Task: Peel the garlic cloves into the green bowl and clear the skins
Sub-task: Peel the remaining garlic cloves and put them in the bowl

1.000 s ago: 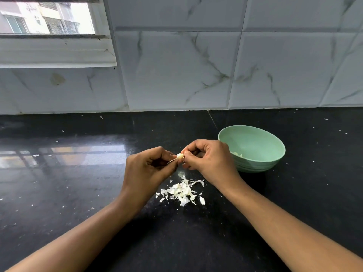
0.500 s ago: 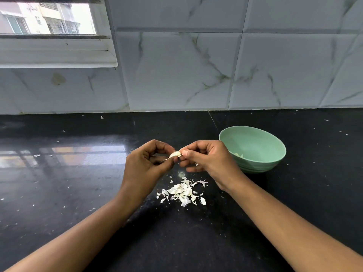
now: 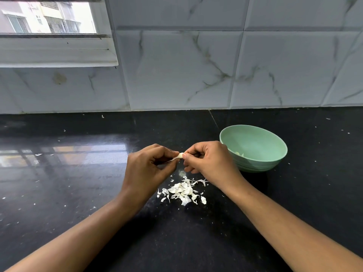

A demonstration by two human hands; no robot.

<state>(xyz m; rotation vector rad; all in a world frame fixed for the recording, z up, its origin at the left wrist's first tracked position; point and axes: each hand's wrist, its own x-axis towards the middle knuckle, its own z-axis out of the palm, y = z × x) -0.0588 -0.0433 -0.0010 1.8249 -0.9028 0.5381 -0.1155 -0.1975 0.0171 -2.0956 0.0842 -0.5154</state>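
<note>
My left hand [image 3: 149, 165] and right hand [image 3: 210, 161] both pinch the garlic clove [image 3: 179, 155] above the skins [image 3: 183, 190] at six o'clock so flakes land there, green bowl [image 3: 259, 163] handy at three o'clock.

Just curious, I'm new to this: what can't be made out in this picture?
Head view:
garlic clove: mostly covered by the left hand and right hand pinching it; skin left unclear.
green bowl: contents mostly hidden behind the right hand.
forearms: cut off by the bottom edge.

Both bare forearms [image 3: 88, 228] reach forward and angle inward. The left hand [image 3: 145, 169] and right hand [image 3: 210, 161] meet knuckles up, fingers [image 3: 164, 150] curled, each pinching one end of a garlic clove [image 3: 179, 155].
</note>
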